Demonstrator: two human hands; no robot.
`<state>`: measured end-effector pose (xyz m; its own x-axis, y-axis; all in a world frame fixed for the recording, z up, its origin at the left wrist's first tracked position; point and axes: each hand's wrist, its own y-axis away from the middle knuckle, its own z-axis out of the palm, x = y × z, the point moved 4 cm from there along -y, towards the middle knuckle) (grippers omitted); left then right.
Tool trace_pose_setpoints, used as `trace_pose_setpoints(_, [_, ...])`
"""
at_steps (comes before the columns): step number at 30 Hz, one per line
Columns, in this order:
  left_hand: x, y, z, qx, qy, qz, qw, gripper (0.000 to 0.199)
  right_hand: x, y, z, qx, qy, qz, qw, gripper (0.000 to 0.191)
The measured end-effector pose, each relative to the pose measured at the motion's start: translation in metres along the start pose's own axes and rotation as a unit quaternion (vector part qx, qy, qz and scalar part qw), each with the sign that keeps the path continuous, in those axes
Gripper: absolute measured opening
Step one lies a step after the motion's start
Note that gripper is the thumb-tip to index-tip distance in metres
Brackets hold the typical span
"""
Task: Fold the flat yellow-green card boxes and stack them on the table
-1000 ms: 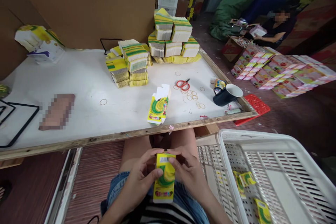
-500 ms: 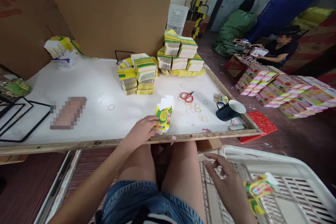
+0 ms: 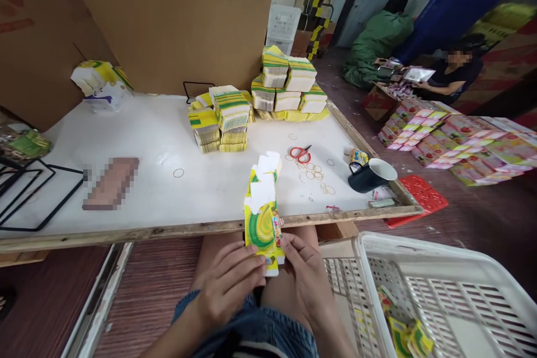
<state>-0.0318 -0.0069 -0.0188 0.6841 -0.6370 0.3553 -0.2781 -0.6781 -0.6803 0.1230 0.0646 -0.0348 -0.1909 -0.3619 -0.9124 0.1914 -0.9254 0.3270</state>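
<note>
A yellow and green printed carton point(image 3: 262, 226) with white end flaps is held over my lap, just in front of the table edge. My left hand point(image 3: 232, 277) grips its lower left side. At its lower right edge, the thumb and fingers of my right hand point(image 3: 305, 268) pinch the card. Behind it, another carton point(image 3: 269, 163) with white flaps lies on the table, partly hidden. To my right, a white plastic basket point(image 3: 369, 277) holds several small yellow cartons point(image 3: 409, 338).
Stacks of flat yellow cartons point(image 3: 229, 117) stand on the white table point(image 3: 138, 134). Red-handled scissors point(image 3: 300, 155), rubber bands point(image 3: 314, 172) and a dark mug point(image 3: 364, 178) are at right. A black wire rack point(image 3: 50, 201) sits left. A person point(image 3: 451, 75) works beyond pink boxes point(image 3: 444, 134).
My right hand has come from over the basket to the carton at my lap. A carton has dropped into the basket. My left hand has drawn a carton back off the table edge.
</note>
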Motion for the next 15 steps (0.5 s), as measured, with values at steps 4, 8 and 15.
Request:
trace_pose_setpoints(4, [0.007, 0.017, 0.0, 0.077, 0.119, -0.149, 0.979, 0.048, 0.007, 0.007, 0.009, -0.023, 0.019, 0.003, 1.0, 0.034])
trace_pose_setpoints(8, [-0.012, 0.015, 0.003, 0.186, 0.402, -0.427, 0.788, 0.057, 0.018, 0.017, 0.026, -0.061, -0.063, 0.025, 0.996, 0.032])
trace_pose_setpoints(15, [-0.019, 0.008, 0.014, 0.093, 0.653, -0.517, 0.545, 0.048, 0.023, 0.02, 0.03, -0.095, -0.056, 0.026, 0.994, 0.028])
